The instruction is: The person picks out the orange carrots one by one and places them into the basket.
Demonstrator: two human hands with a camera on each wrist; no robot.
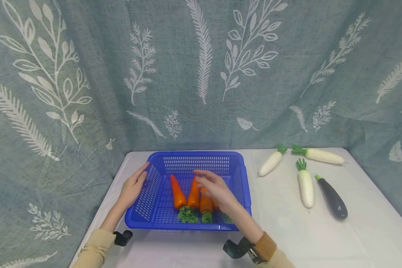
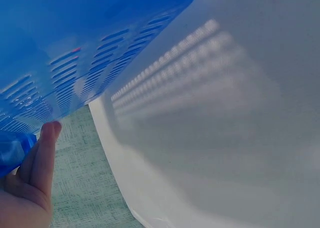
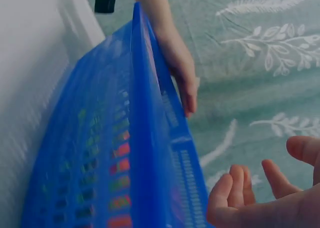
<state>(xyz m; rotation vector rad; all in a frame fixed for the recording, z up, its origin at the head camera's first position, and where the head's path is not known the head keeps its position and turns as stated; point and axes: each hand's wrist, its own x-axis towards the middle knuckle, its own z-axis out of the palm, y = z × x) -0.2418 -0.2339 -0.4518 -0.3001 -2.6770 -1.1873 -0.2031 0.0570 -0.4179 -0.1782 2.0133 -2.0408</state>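
Note:
A blue plastic basket (image 1: 187, 225) with slotted walls contains several orange carrots (image 1: 178, 197) with green leafy tops, lying side by side. My left hand (image 1: 134, 185) holds the basket's left rim; in the left wrist view its fingers (image 2: 46, 148) lie along the outside of the wall. Over the carrots at the basket's right is my right hand (image 1: 217, 190), its fingers loosely bent and apart, with nothing between them. It partly hides the rightmost carrots. In the right wrist view those spread fingers (image 3: 235, 188) show beside the basket's rim.
Right of the basket, three white radishes (image 1: 270, 163) with green tops lie on the white table (image 1: 271, 223). A dark eggplant (image 1: 333, 199) lies near them. A green leaf-patterned curtain (image 1: 187, 74) hangs behind the table and along its sides.

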